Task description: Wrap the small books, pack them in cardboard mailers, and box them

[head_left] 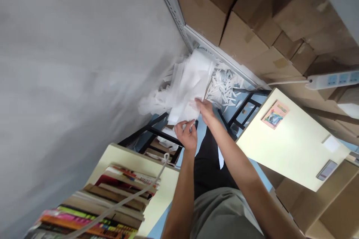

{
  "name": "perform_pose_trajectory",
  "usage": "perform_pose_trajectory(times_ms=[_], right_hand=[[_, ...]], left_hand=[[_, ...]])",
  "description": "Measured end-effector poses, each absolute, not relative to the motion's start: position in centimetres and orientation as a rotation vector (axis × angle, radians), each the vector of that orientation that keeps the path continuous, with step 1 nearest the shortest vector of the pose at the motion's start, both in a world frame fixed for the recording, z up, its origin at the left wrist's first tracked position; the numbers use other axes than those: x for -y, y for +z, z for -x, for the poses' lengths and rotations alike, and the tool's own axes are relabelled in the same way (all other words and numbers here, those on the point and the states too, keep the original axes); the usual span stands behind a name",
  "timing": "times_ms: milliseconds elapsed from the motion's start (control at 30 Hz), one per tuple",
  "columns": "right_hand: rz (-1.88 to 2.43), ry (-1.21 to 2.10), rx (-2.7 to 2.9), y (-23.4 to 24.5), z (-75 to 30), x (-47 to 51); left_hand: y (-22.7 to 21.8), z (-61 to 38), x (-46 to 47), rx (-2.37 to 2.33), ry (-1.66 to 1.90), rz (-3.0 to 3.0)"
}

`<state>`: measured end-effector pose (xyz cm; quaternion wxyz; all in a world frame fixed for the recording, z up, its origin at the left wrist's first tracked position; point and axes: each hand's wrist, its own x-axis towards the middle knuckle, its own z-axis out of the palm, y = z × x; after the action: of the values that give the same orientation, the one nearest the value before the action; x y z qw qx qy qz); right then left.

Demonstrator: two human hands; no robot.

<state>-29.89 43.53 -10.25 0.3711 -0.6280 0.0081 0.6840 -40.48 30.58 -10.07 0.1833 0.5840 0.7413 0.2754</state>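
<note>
Both my hands reach down to a bundle of white plastic sheet or bags (188,86) lying in the corner by the wall. My left hand (186,134) pinches the bundle's near edge, fingers closed on it. My right hand (206,109) grips the same white material a little farther in, fingers curled over it. A heap of small white paper strips (224,87) lies just beyond the bundle on the floor.
Grey wall (70,63) on the left. Stacked cardboard boxes (252,18) on a metal rack at the back. A cream table (291,138) on the right, a power strip (333,79) above it. Books (112,201) and a white cord on a table at lower left. Black frame (157,134) below.
</note>
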Motion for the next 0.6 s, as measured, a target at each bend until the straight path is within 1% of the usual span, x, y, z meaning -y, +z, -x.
perform_pose_trajectory(times_ms=[133, 300, 367, 467, 600], right_hand=[[1.341, 1.839, -0.207, -5.9, 28.6, -42.2], [1.145, 1.904, -0.370, 0.5, 24.1, -36.8], [1.127, 1.908, -0.409, 2.5, 22.1, -33.8], [1.096, 1.945, -0.480, 4.6, 19.1, -29.0], [1.010, 2.060, -0.499, 5.4, 14.4, -22.7]], left_hand=[[-6.1, 40.9, -28.5, -2.206, 0.841, -1.599], [-2.2, 39.2, -27.9, -2.234, 0.912, -1.582], [-0.8, 37.3, -27.7, -2.121, 0.967, -1.585], [1.7, 33.5, -27.3, -1.808, 1.010, -1.658], [5.3, 27.6, -25.9, -1.436, 0.835, -1.880]])
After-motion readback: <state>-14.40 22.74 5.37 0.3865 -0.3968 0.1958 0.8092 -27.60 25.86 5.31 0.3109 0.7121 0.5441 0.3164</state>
